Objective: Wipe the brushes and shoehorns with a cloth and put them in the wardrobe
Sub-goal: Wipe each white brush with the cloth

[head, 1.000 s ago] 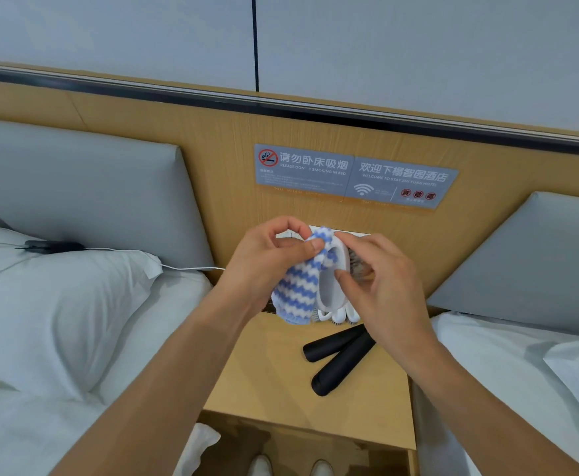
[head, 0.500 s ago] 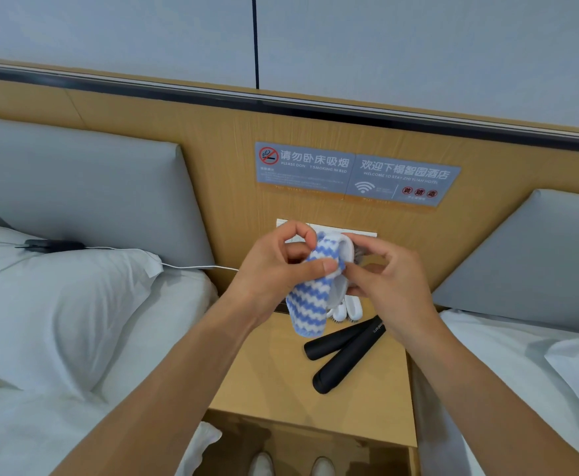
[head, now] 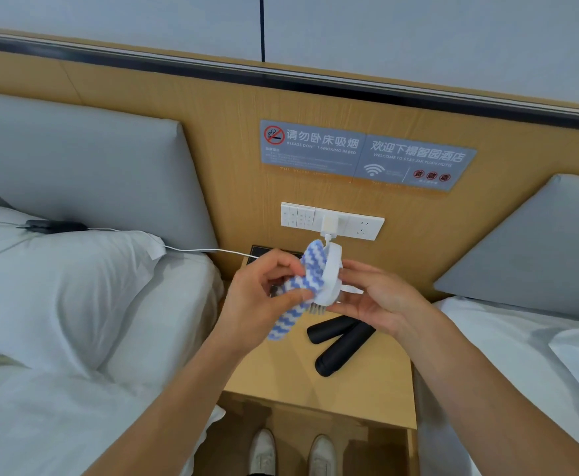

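Brush (head: pixel 329 280) sits upright between my hands above the nightstand (head: pixel 281 369), long axis near vertical, bristles down. Right hand (head: pixel 380 304) pinches its right side; left hand (head: pixel 264 297) presses the striped cloth (head: pixel 301 290) against its left face. I'd wipe along that axis.

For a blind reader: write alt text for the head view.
A person's left hand rubs a blue-and-white striped cloth against a white brush held by the right hand above a wooden nightstand between two beds. Two black shoehorns lie on it.
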`<state>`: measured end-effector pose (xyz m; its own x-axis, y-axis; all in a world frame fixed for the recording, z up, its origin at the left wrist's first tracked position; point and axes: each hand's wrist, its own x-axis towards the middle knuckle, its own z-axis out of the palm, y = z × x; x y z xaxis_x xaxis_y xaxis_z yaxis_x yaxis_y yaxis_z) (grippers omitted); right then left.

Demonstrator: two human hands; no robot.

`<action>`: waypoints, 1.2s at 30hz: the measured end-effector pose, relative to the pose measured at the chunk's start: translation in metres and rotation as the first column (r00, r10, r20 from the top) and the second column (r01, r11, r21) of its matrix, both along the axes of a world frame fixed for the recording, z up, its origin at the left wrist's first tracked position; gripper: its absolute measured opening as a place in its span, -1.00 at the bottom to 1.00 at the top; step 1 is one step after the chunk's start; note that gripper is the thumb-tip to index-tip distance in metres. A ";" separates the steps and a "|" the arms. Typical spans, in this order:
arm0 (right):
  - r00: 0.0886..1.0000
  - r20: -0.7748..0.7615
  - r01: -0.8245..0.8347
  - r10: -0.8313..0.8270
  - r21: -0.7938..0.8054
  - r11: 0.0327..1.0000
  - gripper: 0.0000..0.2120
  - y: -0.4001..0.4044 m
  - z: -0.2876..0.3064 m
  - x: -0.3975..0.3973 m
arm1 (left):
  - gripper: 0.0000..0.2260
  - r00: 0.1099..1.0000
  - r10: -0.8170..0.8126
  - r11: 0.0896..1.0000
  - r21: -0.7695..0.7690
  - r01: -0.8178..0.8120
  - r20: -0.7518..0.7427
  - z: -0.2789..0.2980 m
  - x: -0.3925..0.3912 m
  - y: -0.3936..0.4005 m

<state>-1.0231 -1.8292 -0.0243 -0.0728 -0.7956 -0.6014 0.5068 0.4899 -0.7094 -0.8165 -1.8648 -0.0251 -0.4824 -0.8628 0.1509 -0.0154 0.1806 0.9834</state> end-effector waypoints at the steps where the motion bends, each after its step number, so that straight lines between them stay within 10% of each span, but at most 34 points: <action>1: 1.000 0.010 -0.002 0.002 0.013 1.000 -0.77 -0.002 -0.007 0.000 | -0.80 0.991 0.067 0.987 0.151 -0.048 -0.120 -0.003 0.001 -0.002; 6: 1.000 -0.006 0.029 -0.028 0.062 0.998 -0.73 -0.006 -0.048 0.007 | -0.62 0.868 0.393 0.746 0.657 -0.109 -0.303 -0.031 0.012 -0.020; 19: 0.980 -0.196 0.043 0.030 0.357 0.933 -0.72 -0.013 -0.206 0.021 | -0.55 0.851 0.501 0.386 0.921 -0.053 -0.160 -0.164 0.043 -0.027; 36: 0.644 -0.719 0.110 0.262 0.426 0.898 -0.61 -0.112 -0.361 0.029 | -0.54 0.886 0.446 0.423 0.902 -0.083 -0.128 -0.254 0.055 -0.051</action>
<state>-0.9938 -1.9415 -0.3849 -0.5896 -0.5211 -0.6171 -0.1572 0.8234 -0.5452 -0.7611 -1.9159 -0.2794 -0.2868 -0.6991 -0.6550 0.4205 -0.7062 0.5696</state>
